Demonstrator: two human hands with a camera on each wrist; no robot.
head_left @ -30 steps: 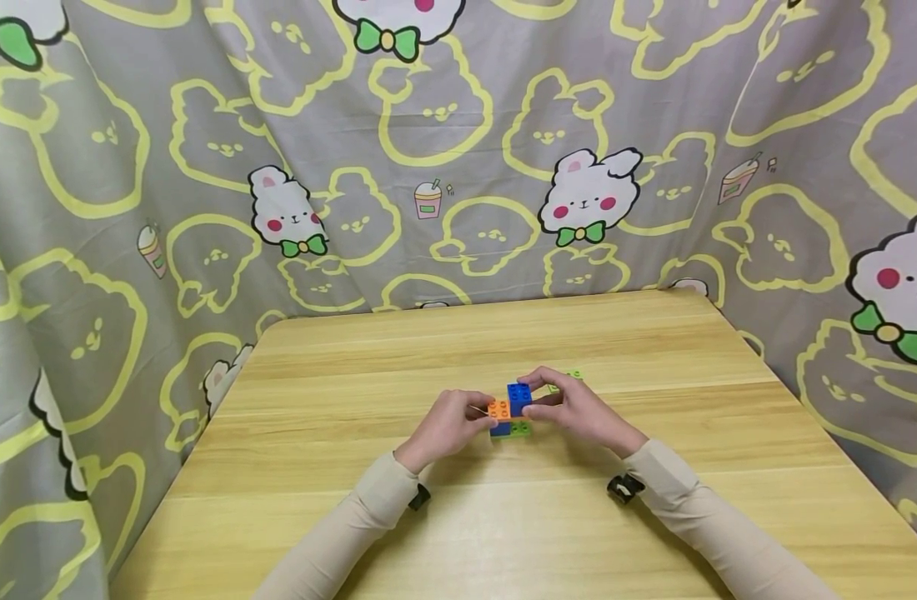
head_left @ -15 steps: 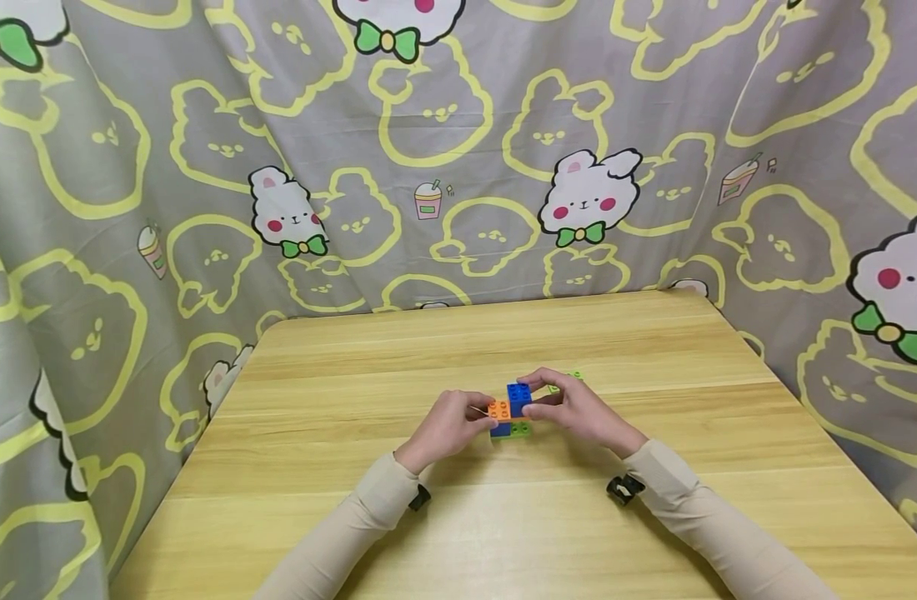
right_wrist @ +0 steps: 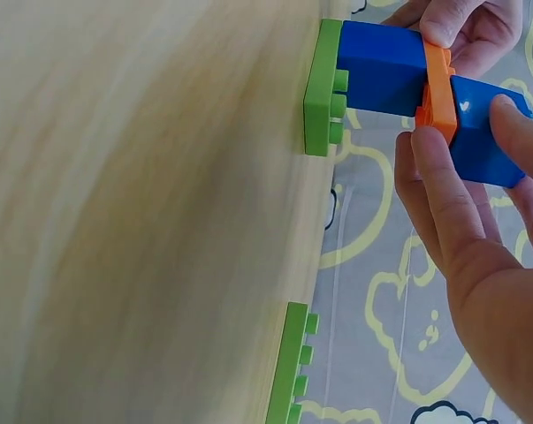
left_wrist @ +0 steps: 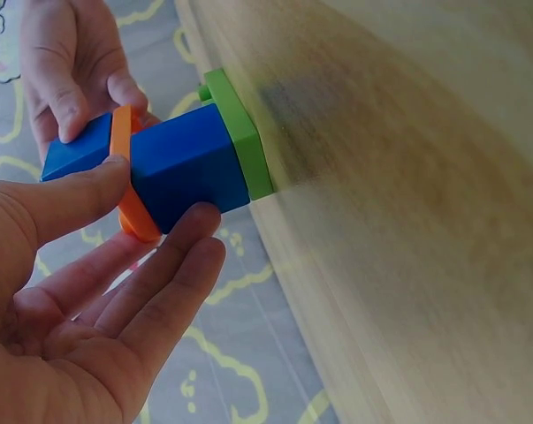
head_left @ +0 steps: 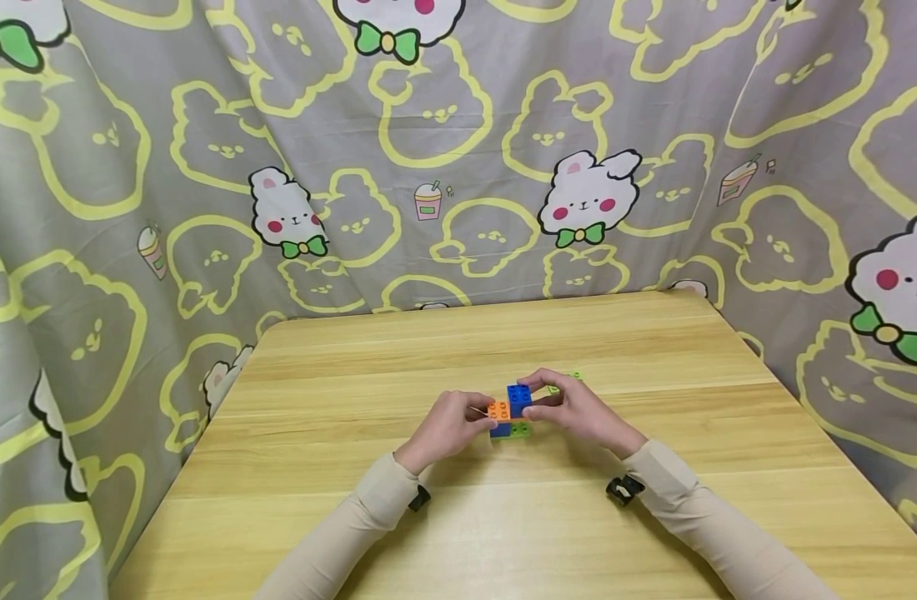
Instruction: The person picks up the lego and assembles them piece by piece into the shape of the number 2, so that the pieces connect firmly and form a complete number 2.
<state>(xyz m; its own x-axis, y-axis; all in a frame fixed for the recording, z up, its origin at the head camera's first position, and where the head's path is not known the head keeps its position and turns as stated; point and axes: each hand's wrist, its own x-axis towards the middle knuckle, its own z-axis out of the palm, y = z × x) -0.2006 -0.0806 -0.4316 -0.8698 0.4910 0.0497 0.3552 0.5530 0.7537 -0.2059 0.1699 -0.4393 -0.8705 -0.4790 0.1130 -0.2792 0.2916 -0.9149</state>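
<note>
From above, the right hand [head_left: 577,408] hides part of the far green block [right_wrist: 286,367], and the bottom edge of the right wrist view cuts that block off, so we can't count all its bumps. The orange block [head_left: 499,411] covers the top of the lower blue block [right_wrist: 381,66] — we can't see any bumps there. The upper blue block [head_left: 519,406] hides some orange bumps too. In the left wrist view, the left hand [head_left: 445,423] runs off the left edge. We lose both sleeves [head_left: 338,533] at the bottom of the head view. The black thing [head_left: 623,490] by the right sleeve is too small — we can't tell what it is. The desk [left_wrist: 407,203] looks blurry in both wrist views.
</note>
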